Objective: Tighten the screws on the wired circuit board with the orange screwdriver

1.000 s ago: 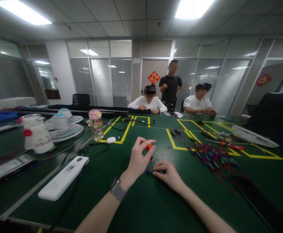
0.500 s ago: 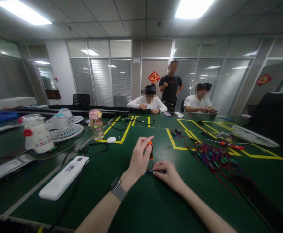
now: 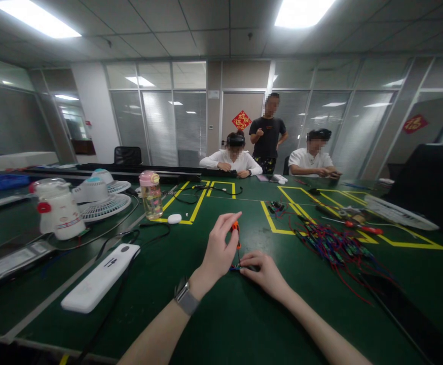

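My left hand (image 3: pixel 218 248) is closed around the orange and black handle of a small screwdriver (image 3: pixel 236 234), held upright with its tip down on a small wired part (image 3: pixel 237 267). My right hand (image 3: pixel 264 271) lies on the green table (image 3: pixel 214 324), its fingertips pressed on that small part with red and blue wires. A watch sits on my left wrist (image 3: pixel 185 298).
A pile of red and blue wired parts (image 3: pixel 335 246) lies to the right, with a red screwdriver (image 3: pixel 358 226) beyond. A white flat device (image 3: pixel 100 278), a white jug (image 3: pixel 56 209), fans (image 3: pixel 100 198) and a pink-lidded bottle (image 3: pixel 150 195) stand left. Three people are at the far end.
My left hand's fingers have shifted on the screwdriver handle, as if twisting it, and closed tighter around it. My right hand has stayed on the small part.
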A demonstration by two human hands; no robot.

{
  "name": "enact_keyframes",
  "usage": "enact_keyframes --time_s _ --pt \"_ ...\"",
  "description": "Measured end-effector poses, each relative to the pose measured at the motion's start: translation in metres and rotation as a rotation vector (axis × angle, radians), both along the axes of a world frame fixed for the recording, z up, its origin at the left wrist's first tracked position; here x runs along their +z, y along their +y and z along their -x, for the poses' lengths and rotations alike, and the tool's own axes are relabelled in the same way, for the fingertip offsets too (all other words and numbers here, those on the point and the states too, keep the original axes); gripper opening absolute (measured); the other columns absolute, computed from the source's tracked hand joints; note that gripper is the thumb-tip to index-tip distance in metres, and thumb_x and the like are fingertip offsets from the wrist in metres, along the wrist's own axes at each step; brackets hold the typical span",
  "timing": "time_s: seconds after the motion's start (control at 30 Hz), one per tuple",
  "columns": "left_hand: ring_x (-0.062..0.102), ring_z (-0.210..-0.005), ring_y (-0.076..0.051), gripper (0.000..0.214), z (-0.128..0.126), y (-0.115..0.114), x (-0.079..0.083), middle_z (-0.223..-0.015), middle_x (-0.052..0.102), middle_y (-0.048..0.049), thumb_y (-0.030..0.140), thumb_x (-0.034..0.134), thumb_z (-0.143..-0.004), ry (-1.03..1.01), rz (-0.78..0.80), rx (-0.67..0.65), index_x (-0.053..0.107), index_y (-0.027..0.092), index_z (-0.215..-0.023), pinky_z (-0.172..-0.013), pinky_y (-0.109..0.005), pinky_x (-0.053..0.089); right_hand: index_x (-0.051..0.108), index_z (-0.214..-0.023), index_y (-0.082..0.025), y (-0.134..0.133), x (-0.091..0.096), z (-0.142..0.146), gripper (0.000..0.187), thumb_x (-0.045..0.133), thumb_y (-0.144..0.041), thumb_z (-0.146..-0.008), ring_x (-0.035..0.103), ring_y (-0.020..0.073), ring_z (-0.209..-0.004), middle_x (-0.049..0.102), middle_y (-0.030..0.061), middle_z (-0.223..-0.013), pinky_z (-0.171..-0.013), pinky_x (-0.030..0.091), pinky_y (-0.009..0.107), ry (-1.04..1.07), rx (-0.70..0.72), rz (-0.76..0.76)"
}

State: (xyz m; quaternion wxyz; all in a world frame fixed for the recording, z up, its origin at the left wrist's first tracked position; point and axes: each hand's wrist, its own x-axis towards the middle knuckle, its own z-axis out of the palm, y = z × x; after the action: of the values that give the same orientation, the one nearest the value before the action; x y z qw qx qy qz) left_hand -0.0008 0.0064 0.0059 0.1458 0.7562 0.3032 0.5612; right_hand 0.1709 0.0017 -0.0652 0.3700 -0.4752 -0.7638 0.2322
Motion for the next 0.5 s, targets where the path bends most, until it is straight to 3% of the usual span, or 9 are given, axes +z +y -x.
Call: enact_keyframes --time_s 0.23,0.4,0.5 --pt "0.059 -0.082 -0.017 0.028 -0.0021 0.0022 -0.0020 -0.088 0.057 -0.0017 0.023 0.067 -0.084 -0.019 -0.040 0.170 0.065 0.021 -0.112 -0.079 -0.031 0.050 0.080 -0.083 -0.020 0.0006 -0.0006 -0.0005 0.013 0.071 -0.020 -0.075 0.066 0.0240 -0.092 0.075 0.0072 -0.093 -0.087 0.049 0.036 -0.001 -0.005 0.001" --pt "0.059 -0.099 -0.017 0.035 0.0002 -0.0023 0.0007 -0.107 0.060 -0.0062 0.020 0.042 -0.097 -0.018 0.010 0.015 0.056 0.021 -0.129 -0.088 -0.031 0.049 0.080 -0.083 -0.021 0.0002 -0.0006 -0.0006 0.012 0.071 -0.021 -0.075 0.066 0.0244 -0.092 0.075 0.0074 -0.093 -0.088 0.049 0.037 -0.011 -0.007 -0.001" --pt "0.061 -0.096 -0.017 0.034 -0.0007 -0.0022 0.0021 -0.104 0.063 -0.0060 0.015 0.041 -0.096 -0.047 0.021 -0.028 0.058 0.020 -0.125 -0.085 -0.030 0.049 0.080 -0.083 -0.021 0.0002 -0.0005 -0.0009 0.013 0.071 -0.022 -0.075 0.066 0.0246 -0.092 0.075 0.0074 -0.093 -0.088 0.049 0.037 -0.009 -0.002 -0.002"
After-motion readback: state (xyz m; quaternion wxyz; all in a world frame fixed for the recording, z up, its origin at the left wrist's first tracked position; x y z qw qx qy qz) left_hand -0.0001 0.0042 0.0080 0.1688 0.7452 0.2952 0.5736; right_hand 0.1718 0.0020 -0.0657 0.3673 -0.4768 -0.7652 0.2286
